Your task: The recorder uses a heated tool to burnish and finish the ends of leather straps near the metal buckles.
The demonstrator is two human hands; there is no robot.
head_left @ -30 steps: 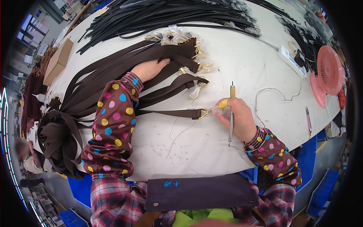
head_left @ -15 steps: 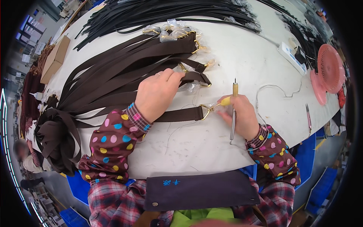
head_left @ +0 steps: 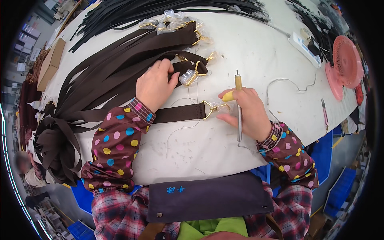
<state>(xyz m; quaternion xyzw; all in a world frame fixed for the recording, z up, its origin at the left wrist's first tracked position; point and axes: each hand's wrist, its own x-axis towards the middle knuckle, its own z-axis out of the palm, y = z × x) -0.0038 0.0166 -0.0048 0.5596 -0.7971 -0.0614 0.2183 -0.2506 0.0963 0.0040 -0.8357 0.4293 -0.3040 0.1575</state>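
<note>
My left hand (head_left: 157,84) has its fingers curled onto the pile of brown straps (head_left: 132,54), just left of a plastic-wrapped gold hook (head_left: 189,78). My right hand (head_left: 249,112) holds a slim wired tool (head_left: 238,84) upright, with a metal lower section, wooden upper section and pointed top. A yellow cover (head_left: 227,96) is on one finger. Beside its thumb, a gold clasp (head_left: 208,112) ends a single flat strap (head_left: 176,114) lying across the white table. Loose strap tails form a heap (head_left: 54,144) at the left.
Black cords (head_left: 168,10) lie along the back. A cardboard box (head_left: 51,64) is at left. At right are a power strip (head_left: 302,50), pink fan (head_left: 346,62), pink-handled tool (head_left: 325,114) and looping wire. Blue bins (head_left: 336,192) stand below; another person (head_left: 30,172) is at far left.
My left hand moved from atop the straps down, then slightly back up-left. My right hand rose slightly, its fingers loosening from the clasp. The straps and clasp appear higher in view.
</note>
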